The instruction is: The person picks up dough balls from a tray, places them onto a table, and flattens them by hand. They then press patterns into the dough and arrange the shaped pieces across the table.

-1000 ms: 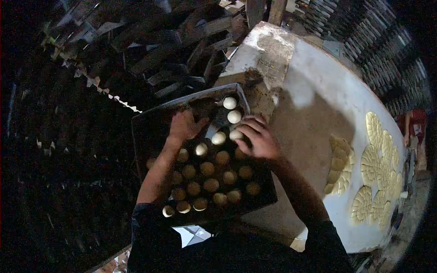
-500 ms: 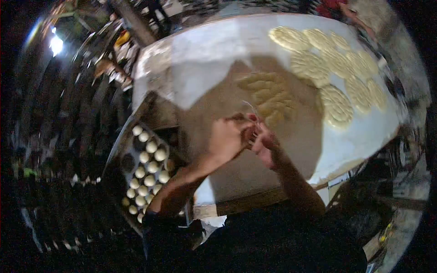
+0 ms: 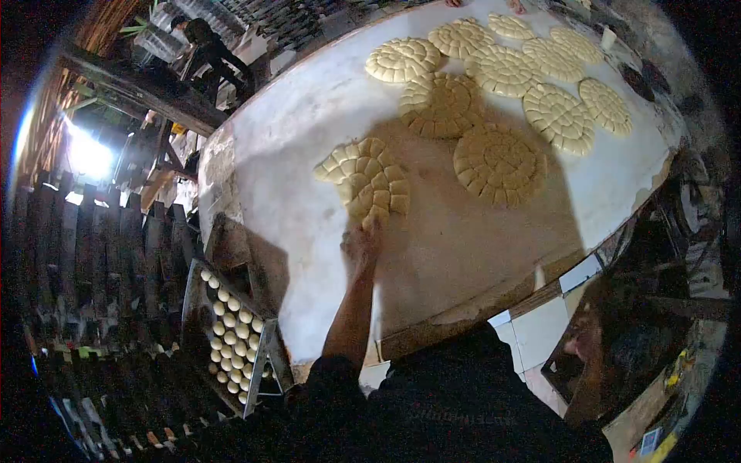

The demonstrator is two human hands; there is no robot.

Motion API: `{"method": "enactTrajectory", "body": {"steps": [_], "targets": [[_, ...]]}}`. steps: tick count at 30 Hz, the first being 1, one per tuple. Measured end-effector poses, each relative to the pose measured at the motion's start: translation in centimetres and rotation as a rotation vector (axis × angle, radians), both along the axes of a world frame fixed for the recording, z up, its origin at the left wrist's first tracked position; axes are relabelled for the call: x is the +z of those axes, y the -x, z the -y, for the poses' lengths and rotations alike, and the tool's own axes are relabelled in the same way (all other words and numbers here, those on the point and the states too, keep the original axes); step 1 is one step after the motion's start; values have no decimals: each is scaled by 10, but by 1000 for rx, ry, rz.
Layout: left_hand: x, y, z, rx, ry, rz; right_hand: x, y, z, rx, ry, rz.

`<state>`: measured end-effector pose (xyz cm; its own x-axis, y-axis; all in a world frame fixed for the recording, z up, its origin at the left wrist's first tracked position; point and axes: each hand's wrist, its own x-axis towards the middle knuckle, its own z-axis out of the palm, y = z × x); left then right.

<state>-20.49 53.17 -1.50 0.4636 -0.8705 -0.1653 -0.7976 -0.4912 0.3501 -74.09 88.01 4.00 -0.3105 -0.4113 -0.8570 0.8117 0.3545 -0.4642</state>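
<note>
My left hand (image 3: 361, 243) is closed at the lower tip of a curved, scored piece of pale dough (image 3: 363, 181) on the pale table (image 3: 289, 174). Its fingertips meet the dough edge, and the palm side is hidden. Off the table's near right edge, my right hand (image 3: 584, 339) hangs low in shadow, its fingers blurred. Several round, scored dough discs (image 3: 502, 166) lie to the right and farther back, some in shadow.
At the lower left, a tilted tray (image 3: 272, 347) holds several small dough balls (image 3: 239, 347). Another person's hand (image 3: 517, 6) shows at the table's far edge. A person in dark clothes (image 3: 207, 46) is at the upper left, beyond a wooden beam (image 3: 143, 89).
My hands were together above the table and have parted: the left is down at the dough, the right beyond the table edge at the right. The camera view has shifted.
</note>
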Motion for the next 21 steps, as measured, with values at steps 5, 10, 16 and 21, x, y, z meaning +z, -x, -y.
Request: {"method": "enactTrajectory", "body": {"steps": [5,10,16,21], "targets": [[-60,15,44,257,223,-659,-159,-25,-160,693,-363,-786],[11,29,27,68,555,-1939,-228,-60,-213,1261,-443,-1447],[-81,-15,-11,143,492,-1031,-202,-64,-102,958,6,-1935],[-106,-39,-154,-22,765,-1125,-86,-149,-12,563,467,-1401]]}}
